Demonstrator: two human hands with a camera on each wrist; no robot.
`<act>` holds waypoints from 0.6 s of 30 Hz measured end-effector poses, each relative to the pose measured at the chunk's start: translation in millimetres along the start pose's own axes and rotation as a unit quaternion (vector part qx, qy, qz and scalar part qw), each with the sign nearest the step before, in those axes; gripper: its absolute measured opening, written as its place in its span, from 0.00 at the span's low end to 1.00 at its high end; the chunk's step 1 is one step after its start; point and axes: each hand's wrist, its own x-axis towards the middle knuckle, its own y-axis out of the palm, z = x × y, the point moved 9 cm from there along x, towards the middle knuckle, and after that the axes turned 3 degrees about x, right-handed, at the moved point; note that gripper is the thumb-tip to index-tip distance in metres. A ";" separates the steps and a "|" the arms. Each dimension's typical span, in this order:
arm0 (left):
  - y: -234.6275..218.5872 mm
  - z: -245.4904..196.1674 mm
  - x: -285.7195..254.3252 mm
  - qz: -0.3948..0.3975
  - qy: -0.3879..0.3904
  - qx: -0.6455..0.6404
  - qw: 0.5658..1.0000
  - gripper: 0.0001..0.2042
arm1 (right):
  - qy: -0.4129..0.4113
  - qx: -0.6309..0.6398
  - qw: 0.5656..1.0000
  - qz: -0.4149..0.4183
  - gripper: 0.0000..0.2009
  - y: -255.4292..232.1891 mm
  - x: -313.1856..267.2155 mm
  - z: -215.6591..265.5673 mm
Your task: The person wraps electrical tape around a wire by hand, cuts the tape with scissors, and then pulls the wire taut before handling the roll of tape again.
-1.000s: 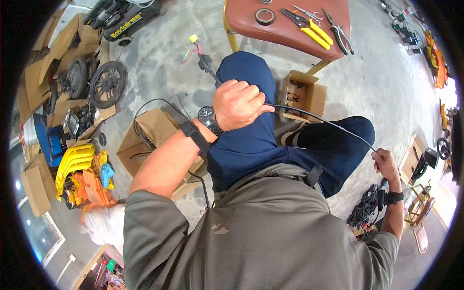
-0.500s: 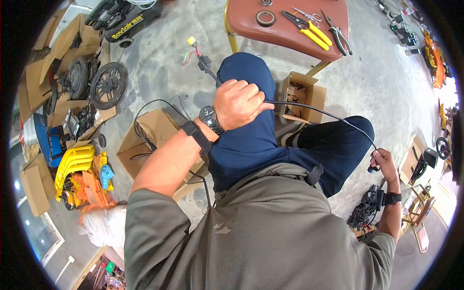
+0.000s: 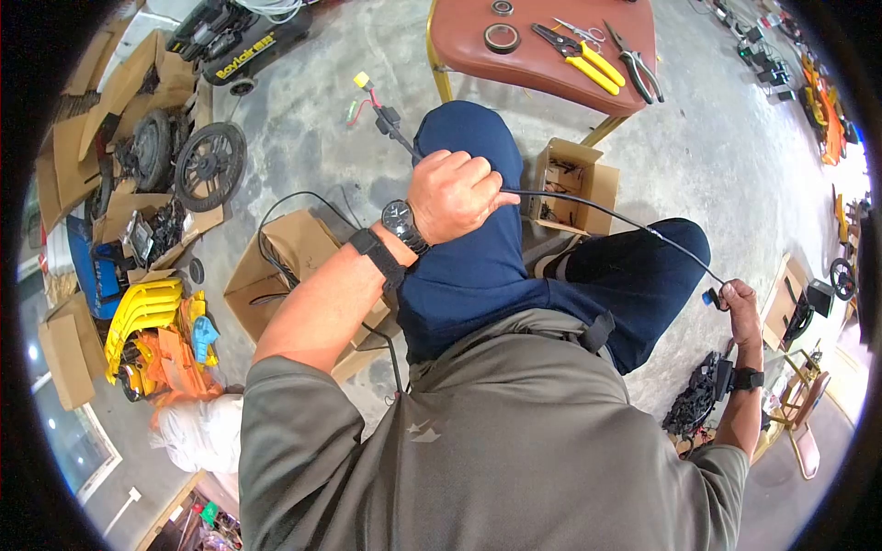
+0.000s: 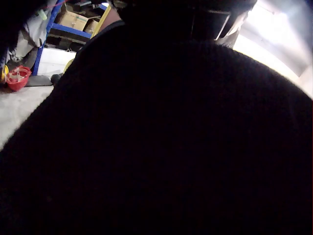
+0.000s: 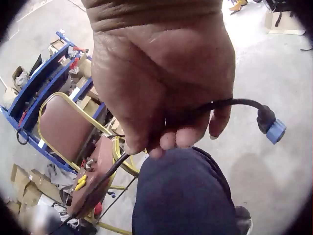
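Note:
A black cable (image 3: pixel 606 209) runs between the two hands across the person's legs. The left hand (image 3: pixel 457 198) grips it in a fist over the dark blue trouser knee. Beyond that fist, the cable carries a small black block (image 3: pixel 389 119), thin red and green wires and a yellow connector (image 3: pixel 362 80). Toward the other end, the right hand (image 3: pixel 740 306) holds the cable with curled fingers. In the right wrist view this hand (image 5: pixel 164 83) has the cable across its palm, and a blue-tipped connector (image 5: pixel 275 131) sticks out past the little-finger side. Dark cloth hides the left hand in the left wrist view.
A red-brown chair seat (image 3: pixel 542 46) in front bears yellow-handled wire strippers (image 3: pixel 595 69), pliers (image 3: pixel 640 75), scissors and tape rolls. Open cardboard boxes (image 3: pixel 602 184) stand on the floor near the legs. Wheels (image 3: pixel 209 163) and yellow parts (image 3: pixel 142 312) lie at left.
The right hand has shifted slightly outward and its grip has changed, bringing the blue-tipped connector into view beside the fingers. The left hand keeps its grip on the cable.

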 end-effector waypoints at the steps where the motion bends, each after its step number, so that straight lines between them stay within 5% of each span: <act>1: -0.7 0.1 -0.1 0.002 -0.003 0.002 1.000 0.14 | -0.010 -0.002 1.000 -0.010 0.17 0.1 0.0 3.4; 7: -7.4 2.5 1.8 -0.009 -0.036 -0.019 0.999 0.14 | 0.022 -0.001 1.000 -0.018 0.17 9.1 1.1 21.7; 11: -15.3 13.2 0.9 -0.030 -0.076 -0.021 0.996 0.12 | -0.032 -0.058 0.998 -0.014 0.20 14.5 -0.5 44.2; 18: -11.2 32.7 -24.3 0.091 -0.077 -0.074 0.990 0.10 | -0.032 -0.098 0.991 -0.082 0.20 21.0 -7.0 51.5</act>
